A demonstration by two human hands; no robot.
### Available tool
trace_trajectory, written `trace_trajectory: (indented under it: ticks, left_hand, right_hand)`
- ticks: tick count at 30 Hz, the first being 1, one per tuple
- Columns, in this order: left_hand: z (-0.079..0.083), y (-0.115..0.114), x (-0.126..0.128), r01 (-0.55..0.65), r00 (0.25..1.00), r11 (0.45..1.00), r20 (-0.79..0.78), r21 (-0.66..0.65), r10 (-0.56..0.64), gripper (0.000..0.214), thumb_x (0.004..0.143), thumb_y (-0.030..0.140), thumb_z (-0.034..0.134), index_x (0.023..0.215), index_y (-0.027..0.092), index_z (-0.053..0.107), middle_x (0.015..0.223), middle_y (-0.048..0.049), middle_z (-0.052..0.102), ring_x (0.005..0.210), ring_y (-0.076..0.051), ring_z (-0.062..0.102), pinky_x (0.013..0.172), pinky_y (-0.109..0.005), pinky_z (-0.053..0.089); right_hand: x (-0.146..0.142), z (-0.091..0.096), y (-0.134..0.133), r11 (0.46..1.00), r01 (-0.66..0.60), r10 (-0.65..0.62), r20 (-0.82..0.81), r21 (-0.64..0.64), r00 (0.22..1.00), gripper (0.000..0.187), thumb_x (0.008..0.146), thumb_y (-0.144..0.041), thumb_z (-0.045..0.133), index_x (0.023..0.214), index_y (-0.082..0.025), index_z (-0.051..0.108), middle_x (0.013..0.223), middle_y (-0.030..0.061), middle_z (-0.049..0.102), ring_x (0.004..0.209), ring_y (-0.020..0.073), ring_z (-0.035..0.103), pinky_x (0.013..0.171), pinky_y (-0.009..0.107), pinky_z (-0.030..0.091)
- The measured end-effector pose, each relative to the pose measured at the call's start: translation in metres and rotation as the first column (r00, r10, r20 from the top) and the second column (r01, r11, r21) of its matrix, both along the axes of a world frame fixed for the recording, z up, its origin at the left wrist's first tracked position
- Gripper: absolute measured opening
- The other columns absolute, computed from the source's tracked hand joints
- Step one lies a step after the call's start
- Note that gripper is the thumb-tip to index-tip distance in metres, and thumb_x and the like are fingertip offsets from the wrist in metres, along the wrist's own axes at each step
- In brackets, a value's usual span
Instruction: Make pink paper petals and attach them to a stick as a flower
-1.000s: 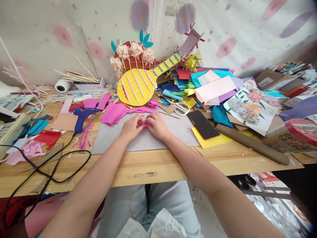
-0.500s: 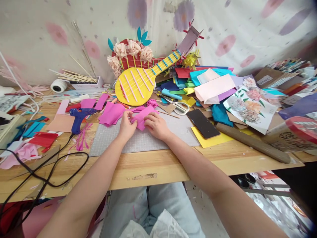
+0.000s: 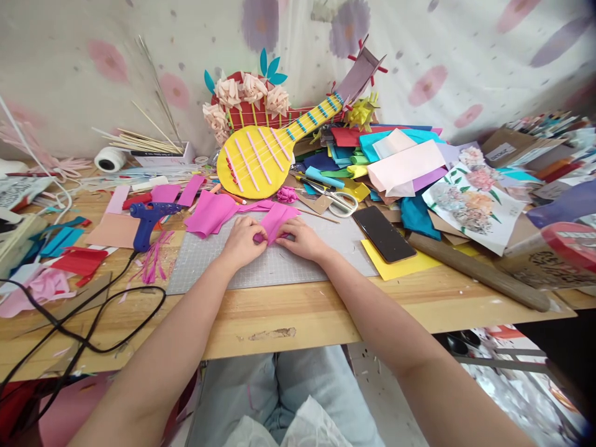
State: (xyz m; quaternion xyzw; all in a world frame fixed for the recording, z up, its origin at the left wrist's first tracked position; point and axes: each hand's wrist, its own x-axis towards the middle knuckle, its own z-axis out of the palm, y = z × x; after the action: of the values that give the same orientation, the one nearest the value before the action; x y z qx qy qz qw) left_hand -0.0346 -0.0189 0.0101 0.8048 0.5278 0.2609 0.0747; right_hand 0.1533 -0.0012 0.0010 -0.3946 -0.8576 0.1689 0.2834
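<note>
A magenta sheet of crepe paper [image 3: 278, 218] lies over the grey cutting mat [image 3: 205, 267], its near edge between my hands. My left hand [image 3: 246, 241] is closed, fingertips pinching the sheet's near left corner. On the other side my right hand [image 3: 300, 237] pinches the near right edge, fingers curled. More magenta paper [image 3: 210, 213] rests on the mat to the left. Just beyond the held sheet sit a small rolled magenta paper flower [image 3: 287, 194] and a pair of scissors [image 3: 342, 202] with white handles.
At the left lies a blue glue gun [image 3: 149, 220] with its black cord [image 3: 100, 344] looping over the table. A phone [image 3: 384, 234] and a brown stick [image 3: 479, 273] are at the right. Behind stands a yellow paper lute [image 3: 254, 177] beside piled coloured paper [image 3: 405, 164].
Both hands have slid down to the near edge of the magenta sheet. The left hand has turned palm down, and the right has moved off the sheet's top.
</note>
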Motion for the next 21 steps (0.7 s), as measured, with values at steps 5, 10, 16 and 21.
trace_trajectory:
  ticks: [5,10,16,21]
  left_hand:
    - [-0.001,0.001,0.000,-0.051,0.998,0.998,-0.026,-0.033,0.050,0.005,0.066,0.021,0.059,0.066,0.020,0.064,0.079,-0.0038,0.055,0.086,-0.020,0.048,0.084,-0.036,0.040]
    - [-0.002,0.002,0.001,-0.069,0.997,0.996,-0.022,-0.056,0.068,0.005,0.064,0.021,0.060,0.065,0.021,0.064,0.076,-0.0035,0.056,0.084,-0.020,0.049,0.083,-0.036,0.040]
    - [-0.003,0.004,0.000,-0.079,0.997,0.995,-0.023,-0.061,0.078,0.006,0.065,0.021,0.059,0.066,0.021,0.065,0.076,-0.0032,0.057,0.084,-0.020,0.051,0.084,-0.036,0.040]
    - [-0.006,0.006,0.000,-0.093,0.996,0.995,-0.012,-0.044,0.092,0.008,0.068,0.024,0.058,0.065,0.020,0.065,0.077,-0.0039,0.058,0.085,-0.020,0.051,0.084,-0.036,0.040]
  right_hand:
    - [-0.009,-0.003,0.002,0.993,0.114,-0.114,0.003,-0.037,0.993,0.011,0.080,-0.025,0.056,0.075,-0.017,0.062,0.080,0.0036,0.059,0.083,0.0162,0.049,0.081,0.031,0.038]
    - [-0.016,-0.006,0.000,0.972,0.231,-0.231,0.009,-0.035,0.973,0.008,0.073,-0.021,0.059,0.066,-0.017,0.059,0.077,0.0035,0.056,0.081,0.0166,0.047,0.082,0.032,0.037]
    - [-0.019,-0.007,0.001,0.958,0.285,-0.284,0.021,-0.044,0.959,0.008,0.070,-0.021,0.059,0.064,-0.017,0.057,0.078,0.0048,0.054,0.082,0.0174,0.046,0.082,0.033,0.038]
    - [-0.020,-0.006,0.001,0.952,0.302,-0.300,0.050,-0.053,0.953,0.009,0.072,-0.022,0.058,0.064,-0.017,0.057,0.078,0.0054,0.053,0.082,0.0180,0.047,0.080,0.033,0.038]
